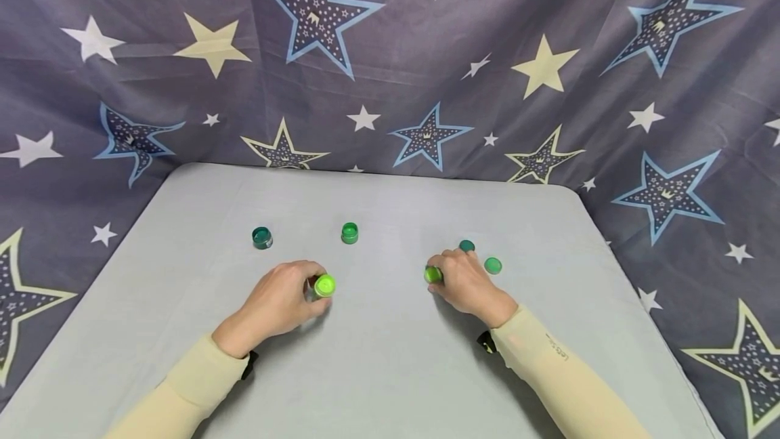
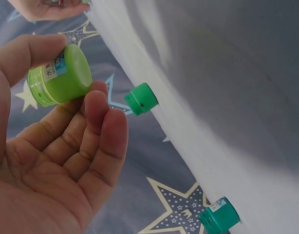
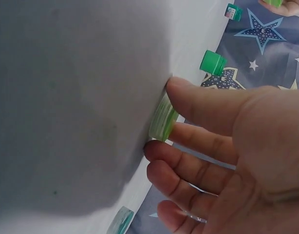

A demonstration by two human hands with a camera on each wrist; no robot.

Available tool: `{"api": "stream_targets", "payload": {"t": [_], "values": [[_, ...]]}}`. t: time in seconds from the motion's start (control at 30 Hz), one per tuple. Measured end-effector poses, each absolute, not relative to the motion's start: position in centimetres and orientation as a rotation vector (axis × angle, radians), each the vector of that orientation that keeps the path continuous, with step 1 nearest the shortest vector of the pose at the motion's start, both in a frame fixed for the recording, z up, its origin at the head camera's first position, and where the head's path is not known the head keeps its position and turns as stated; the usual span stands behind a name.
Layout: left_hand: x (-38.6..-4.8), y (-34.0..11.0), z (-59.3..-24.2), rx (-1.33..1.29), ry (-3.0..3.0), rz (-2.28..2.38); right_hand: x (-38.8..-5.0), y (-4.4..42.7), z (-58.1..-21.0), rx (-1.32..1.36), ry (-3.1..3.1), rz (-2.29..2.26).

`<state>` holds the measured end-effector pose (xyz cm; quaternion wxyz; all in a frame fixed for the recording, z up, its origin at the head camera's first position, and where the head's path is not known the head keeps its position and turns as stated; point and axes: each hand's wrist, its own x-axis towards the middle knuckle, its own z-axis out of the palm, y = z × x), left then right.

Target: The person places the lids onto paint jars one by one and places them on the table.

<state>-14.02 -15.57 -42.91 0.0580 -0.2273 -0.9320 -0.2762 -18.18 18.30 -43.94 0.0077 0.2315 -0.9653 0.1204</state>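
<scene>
My left hand [image 1: 282,298] holds a small light-green paint jar [image 1: 325,285] between thumb and fingers. In the left wrist view that jar [image 2: 62,75] carries a printed label, and its lid is off. Over on the right, my right hand [image 1: 468,283] pinches a light-green lid [image 1: 433,274] by its edge. The right wrist view shows this lid [image 3: 163,119] tilted close to the tabletop, between thumb and fingers. A dark-green lid [image 1: 466,246] and a mid-green lid [image 1: 493,265] lie just past the right hand.
An uncapped dark-teal jar [image 1: 262,238] stands at the back left of the white table [image 1: 390,371]. Between the hands, farther back, is an uncapped green jar [image 1: 350,233]. Behind the table hangs a grey star-patterned cloth [image 1: 378,39].
</scene>
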Motion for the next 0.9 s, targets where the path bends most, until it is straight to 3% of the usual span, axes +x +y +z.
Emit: {"api": "stream_targets", "payload": {"t": [0.9], "values": [[-13.1,-13.8,-43.1,-0.774,-2.823,-0.903,-16.1,17.6,-43.4,0.791,-2.908,0.506]]}}
